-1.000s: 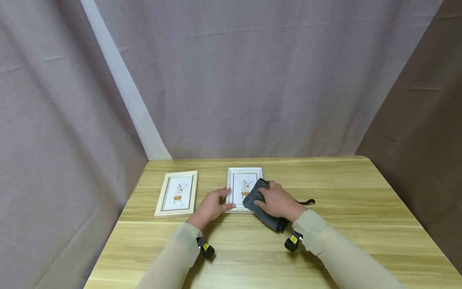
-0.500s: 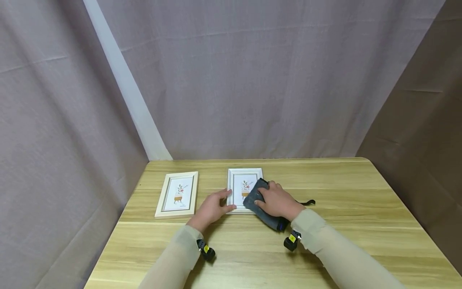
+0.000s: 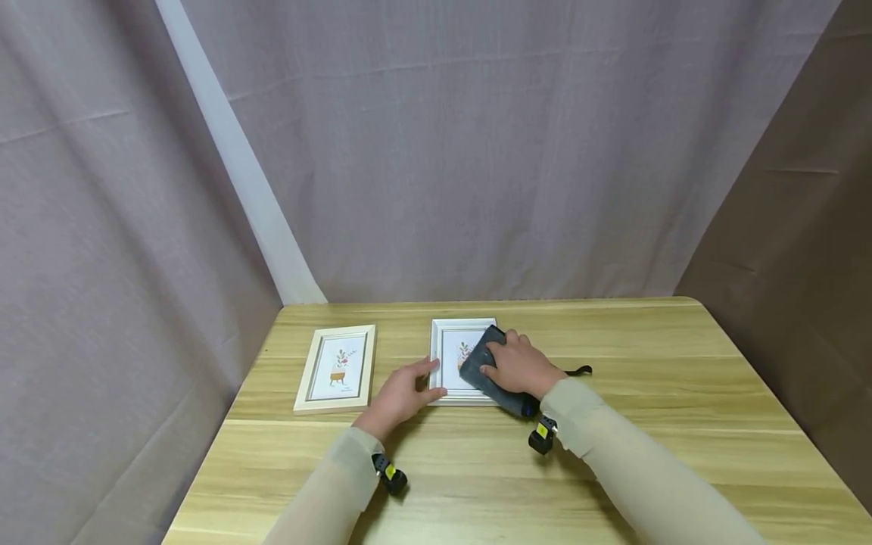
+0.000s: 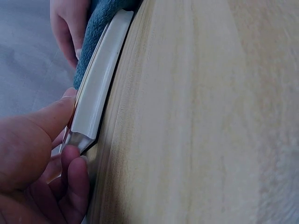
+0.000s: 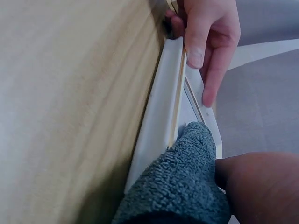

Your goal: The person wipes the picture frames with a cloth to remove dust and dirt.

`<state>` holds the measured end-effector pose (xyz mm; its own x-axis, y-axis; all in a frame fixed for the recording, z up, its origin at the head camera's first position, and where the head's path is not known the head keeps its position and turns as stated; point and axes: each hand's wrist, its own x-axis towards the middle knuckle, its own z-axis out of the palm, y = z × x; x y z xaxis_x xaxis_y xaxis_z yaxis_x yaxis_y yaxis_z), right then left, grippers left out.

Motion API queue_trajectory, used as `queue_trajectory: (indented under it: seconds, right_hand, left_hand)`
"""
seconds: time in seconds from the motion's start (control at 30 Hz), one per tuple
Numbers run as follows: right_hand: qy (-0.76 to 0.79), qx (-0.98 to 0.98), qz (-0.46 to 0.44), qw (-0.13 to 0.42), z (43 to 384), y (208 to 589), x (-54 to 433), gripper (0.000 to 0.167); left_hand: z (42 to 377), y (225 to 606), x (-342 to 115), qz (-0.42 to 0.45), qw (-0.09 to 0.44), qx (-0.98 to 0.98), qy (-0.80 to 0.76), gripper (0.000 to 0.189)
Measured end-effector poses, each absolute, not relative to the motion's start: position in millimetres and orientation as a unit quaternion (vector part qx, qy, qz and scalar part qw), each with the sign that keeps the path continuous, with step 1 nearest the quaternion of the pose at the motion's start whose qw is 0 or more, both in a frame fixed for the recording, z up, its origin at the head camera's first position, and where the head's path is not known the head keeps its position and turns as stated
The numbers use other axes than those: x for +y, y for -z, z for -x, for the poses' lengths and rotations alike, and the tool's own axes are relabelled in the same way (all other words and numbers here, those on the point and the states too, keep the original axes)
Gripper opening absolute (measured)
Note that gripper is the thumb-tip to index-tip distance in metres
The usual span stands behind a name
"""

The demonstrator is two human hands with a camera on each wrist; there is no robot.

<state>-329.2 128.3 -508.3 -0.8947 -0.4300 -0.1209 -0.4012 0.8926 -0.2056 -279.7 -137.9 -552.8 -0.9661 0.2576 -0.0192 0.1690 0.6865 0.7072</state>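
A white picture frame (image 3: 463,323) lies flat on the wooden table, showing a print of a plant in an orange pot. My left hand (image 3: 400,391) grips its left side, thumb on the lower left corner of the front. In the left wrist view, curled fingers sit against the corner of the white edge (image 4: 100,79). My right hand (image 3: 523,365) holds a folded dark grey terry cloth (image 3: 485,377) over the frame's right part, hiding that side of the print. The cloth (image 5: 180,182) lies against the glass in the right wrist view.
To the left lies a second picture frame (image 3: 369,363), cream-coloured with a similar print. A black strap (image 3: 580,371) sticks out to the right beyond my right hand. Grey curtains (image 3: 436,166) hang behind the wooden table (image 3: 463,484).
My right hand and the cloth have shifted slightly up and away over the white picture frame, baring its lower right edge. My left hand stays in place on the frame.
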Motion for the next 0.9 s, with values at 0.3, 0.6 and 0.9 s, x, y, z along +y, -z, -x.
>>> queue_trajectory:
  seconds: [0.3, 0.6, 0.9]
  right_hand:
    - [0.078, 0.97, 0.213, 0.086, 352.9, 513.1, 126.9, 0.064]
    - [0.088, 0.969, 0.209, 0.099, 366.7, 513.4, 129.2, 0.064]
    - [0.079, 0.97, 0.214, 0.081, 376.2, 514.8, 128.7, 0.061]
  left_hand:
    - [280.1, 552.3, -138.9, -0.119, 0.061, 0.917, -0.376, 0.068]
    - [280.5, 553.2, -139.6, -0.118, 0.061, 0.916, -0.378, 0.068]
    - [283.9, 555.9, -138.4, -0.096, 0.06, 0.93, -0.349, 0.086]
